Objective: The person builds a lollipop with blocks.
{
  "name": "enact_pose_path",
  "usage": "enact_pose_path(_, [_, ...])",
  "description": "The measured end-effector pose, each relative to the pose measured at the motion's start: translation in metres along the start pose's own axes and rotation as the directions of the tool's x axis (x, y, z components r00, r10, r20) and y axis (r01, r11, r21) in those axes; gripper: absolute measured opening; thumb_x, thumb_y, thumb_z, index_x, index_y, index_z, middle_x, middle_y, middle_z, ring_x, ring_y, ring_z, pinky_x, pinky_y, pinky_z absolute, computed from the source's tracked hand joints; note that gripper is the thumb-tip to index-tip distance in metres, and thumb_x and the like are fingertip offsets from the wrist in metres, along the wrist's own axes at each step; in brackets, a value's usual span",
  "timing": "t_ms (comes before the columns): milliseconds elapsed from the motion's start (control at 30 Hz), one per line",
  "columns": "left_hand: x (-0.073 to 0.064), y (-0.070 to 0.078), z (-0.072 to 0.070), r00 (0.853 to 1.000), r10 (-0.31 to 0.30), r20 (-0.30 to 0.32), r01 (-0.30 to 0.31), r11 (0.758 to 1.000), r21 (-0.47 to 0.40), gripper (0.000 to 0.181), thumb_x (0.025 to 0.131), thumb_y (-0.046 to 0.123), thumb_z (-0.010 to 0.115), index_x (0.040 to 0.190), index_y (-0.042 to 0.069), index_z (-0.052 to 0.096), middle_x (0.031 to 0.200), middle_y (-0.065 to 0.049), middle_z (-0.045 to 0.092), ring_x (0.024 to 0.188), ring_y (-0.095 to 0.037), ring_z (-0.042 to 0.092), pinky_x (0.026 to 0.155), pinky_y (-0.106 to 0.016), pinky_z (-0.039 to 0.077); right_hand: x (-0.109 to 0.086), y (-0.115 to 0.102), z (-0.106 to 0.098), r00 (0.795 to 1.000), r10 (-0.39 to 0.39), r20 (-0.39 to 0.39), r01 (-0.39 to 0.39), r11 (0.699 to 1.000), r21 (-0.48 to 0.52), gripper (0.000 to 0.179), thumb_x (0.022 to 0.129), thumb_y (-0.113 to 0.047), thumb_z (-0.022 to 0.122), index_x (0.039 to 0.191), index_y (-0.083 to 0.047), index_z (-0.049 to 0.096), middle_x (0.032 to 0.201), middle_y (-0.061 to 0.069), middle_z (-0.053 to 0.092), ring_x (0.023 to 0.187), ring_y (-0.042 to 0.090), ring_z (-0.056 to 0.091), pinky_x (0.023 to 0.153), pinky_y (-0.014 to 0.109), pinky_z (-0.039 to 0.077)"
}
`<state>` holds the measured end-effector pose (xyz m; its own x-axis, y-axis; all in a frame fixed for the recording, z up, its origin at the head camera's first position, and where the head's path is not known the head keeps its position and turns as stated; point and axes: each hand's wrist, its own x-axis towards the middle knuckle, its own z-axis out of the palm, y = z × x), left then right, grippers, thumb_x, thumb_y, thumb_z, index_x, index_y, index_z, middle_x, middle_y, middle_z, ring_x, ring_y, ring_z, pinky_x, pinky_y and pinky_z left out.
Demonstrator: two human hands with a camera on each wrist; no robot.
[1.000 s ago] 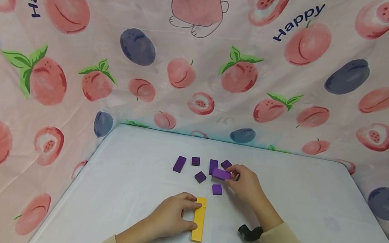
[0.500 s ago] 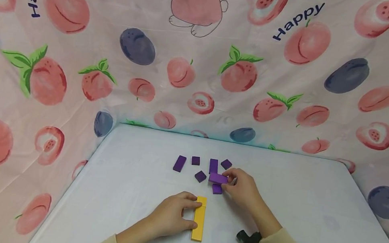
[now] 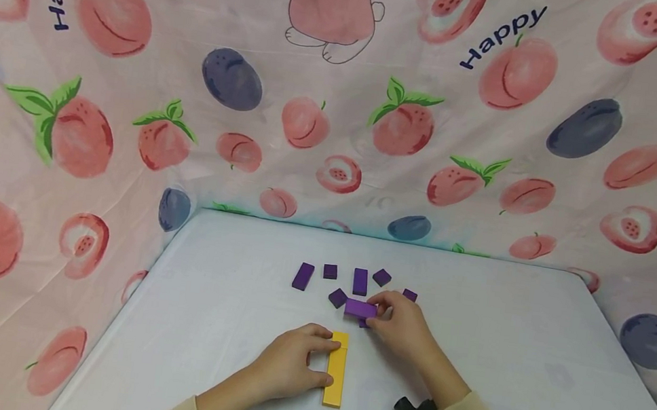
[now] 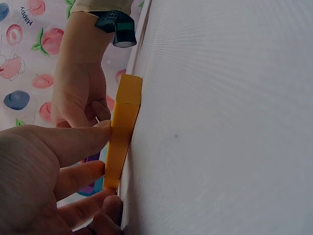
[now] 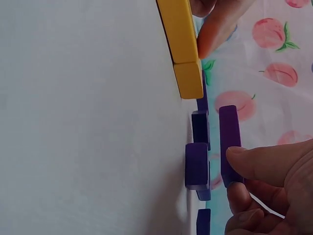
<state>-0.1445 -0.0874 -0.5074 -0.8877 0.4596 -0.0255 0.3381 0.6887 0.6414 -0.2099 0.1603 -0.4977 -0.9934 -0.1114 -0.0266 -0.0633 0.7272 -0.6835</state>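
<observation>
My right hand point(image 3: 402, 325) pinches a purple rectangular block point(image 3: 358, 309) between thumb and fingers. In the right wrist view this block point(image 5: 229, 139) is held up, apart from the purple blocks below. A small square purple block point(image 3: 362, 323) is mostly hidden beneath it in the head view. Nearer to me lies a yellow bar point(image 3: 335, 377) with a short yellow block point(image 3: 340, 340) set end to end against its far end. Along their left side my left hand point(image 3: 287, 362) rests, thumb and index fingertips spread apart and touching the yellow pieces.
Several purple blocks lie beyond the hands, among them a rectangular one point(image 3: 303, 276), another upright in view point(image 3: 360, 282) and a small diamond-turned one point(image 3: 338, 298). One more point(image 3: 410, 295) lies behind my right hand. Fruit-printed cloth point(image 3: 343, 132) stands behind the white table point(image 3: 521, 338).
My right hand has moved left and toward me with the purple block, now over the small square block. A purple block behind that hand has come into view. My left hand stays put.
</observation>
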Motion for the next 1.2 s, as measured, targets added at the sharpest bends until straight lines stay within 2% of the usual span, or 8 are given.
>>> enact_pose_path(467, [0.0,-0.004,0.002,1.0,0.006,-0.007,-0.006,1.0,-0.004,0.056,0.086,0.038,0.09,0.138,0.027,0.075,0.145,0.004,0.068,0.073,0.002,0.053,0.085,-0.026,0.05,-0.008,-0.005,0.014,1.0,-0.006,0.004,0.006,1.0,0.003,0.031,0.088,-0.011,0.088,0.116,-0.018,0.077,0.092,-0.001,0.063,0.083,0.016,0.055,0.07,0.024,0.05])
enact_pose_path(800, [0.0,-0.004,0.001,1.0,0.008,0.0,-0.008,1.0,-0.005,0.056,0.087,0.038,0.09,0.139,0.027,0.074,0.145,0.004,0.068,0.075,0.001,0.054,0.088,-0.028,0.052,-0.011,-0.008,0.02,0.999,-0.036,0.01,0.036,0.999,-0.013,0.03,0.088,-0.01,0.088,0.114,-0.018,0.077,0.09,-0.003,0.062,0.083,0.014,0.055,0.072,0.023,0.05])
enact_pose_path(1000, [0.0,-0.004,0.002,1.0,0.014,-0.007,-0.014,1.0,0.006,0.056,0.087,0.039,0.089,0.139,0.027,0.074,0.145,0.004,0.068,0.083,0.001,0.056,0.095,-0.032,0.055,-0.013,-0.012,0.021,0.999,-0.043,0.024,0.044,0.999,-0.019,0.029,0.089,-0.01,0.088,0.114,-0.017,0.077,0.09,-0.002,0.062,0.084,0.014,0.055,0.075,0.025,0.051])
enact_pose_path(1200, [0.0,-0.004,0.003,1.0,0.021,-0.017,-0.021,1.0,0.017,0.055,0.086,0.039,0.09,0.138,0.027,0.075,0.144,0.005,0.068,0.087,0.0,0.058,0.097,-0.034,0.055,-0.015,-0.014,0.02,0.997,-0.077,0.025,0.078,0.996,-0.041,0.028,0.088,-0.009,0.088,0.112,-0.016,0.077,0.088,-0.002,0.062,0.083,0.014,0.055,0.075,0.024,0.051])
